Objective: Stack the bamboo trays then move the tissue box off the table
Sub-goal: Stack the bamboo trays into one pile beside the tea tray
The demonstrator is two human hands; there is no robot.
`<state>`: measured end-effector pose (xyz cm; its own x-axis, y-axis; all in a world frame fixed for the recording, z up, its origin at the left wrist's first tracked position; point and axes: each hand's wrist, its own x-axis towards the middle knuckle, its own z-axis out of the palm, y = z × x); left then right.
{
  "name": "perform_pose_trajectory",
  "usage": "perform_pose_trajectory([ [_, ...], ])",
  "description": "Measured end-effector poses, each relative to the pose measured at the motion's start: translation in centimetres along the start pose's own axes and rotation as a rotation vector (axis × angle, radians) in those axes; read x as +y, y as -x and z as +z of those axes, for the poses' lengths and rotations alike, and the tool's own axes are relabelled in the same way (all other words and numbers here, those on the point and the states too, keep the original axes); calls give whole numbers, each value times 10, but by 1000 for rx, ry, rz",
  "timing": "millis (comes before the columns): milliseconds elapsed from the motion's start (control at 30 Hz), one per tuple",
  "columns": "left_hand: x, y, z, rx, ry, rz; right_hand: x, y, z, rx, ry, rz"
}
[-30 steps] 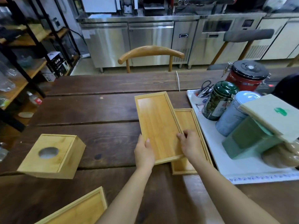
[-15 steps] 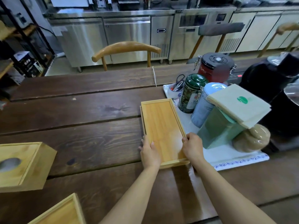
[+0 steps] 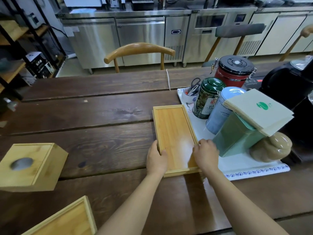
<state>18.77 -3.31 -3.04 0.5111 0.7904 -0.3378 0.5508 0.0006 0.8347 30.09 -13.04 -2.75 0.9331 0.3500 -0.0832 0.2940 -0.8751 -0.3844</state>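
Left hand (image 3: 156, 160) and right hand (image 3: 205, 156) clasp opposite sides of stacked bamboo trays (image 3: 174, 133).

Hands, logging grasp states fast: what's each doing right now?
Left hand: gripping stacked bamboo trays' left edge.
Right hand: gripping their right edge.

Third bamboo tray (image 3: 67, 219) cut off by bottom edge; lower tray hidden under top tray (image 3: 174, 133); right hand (image 3: 205, 156) slightly blurred

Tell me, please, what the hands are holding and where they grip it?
Both hands, left hand and right hand, hold the top bamboo tray by its long side edges, near its near end.
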Motion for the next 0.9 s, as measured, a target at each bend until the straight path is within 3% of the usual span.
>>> perform_pose_trajectory([
  [200,-6,7,-68,83,-260,79,-41,18,-10,-4,12,-221],
  [467,-70,49,-204,380,-408,19,-130,95,32,-359,-25,-525],
  [600,-122,85,-262,555,-507,-134,-163,146,53,-595,-58,-580],
  [733,-164,121,-300,726,-538,-370,-186,190,64,-897,-191,-468],
  [900,-201,144,-321,555,-219,-910,-199,219,72,-1116,-359,-249],
])
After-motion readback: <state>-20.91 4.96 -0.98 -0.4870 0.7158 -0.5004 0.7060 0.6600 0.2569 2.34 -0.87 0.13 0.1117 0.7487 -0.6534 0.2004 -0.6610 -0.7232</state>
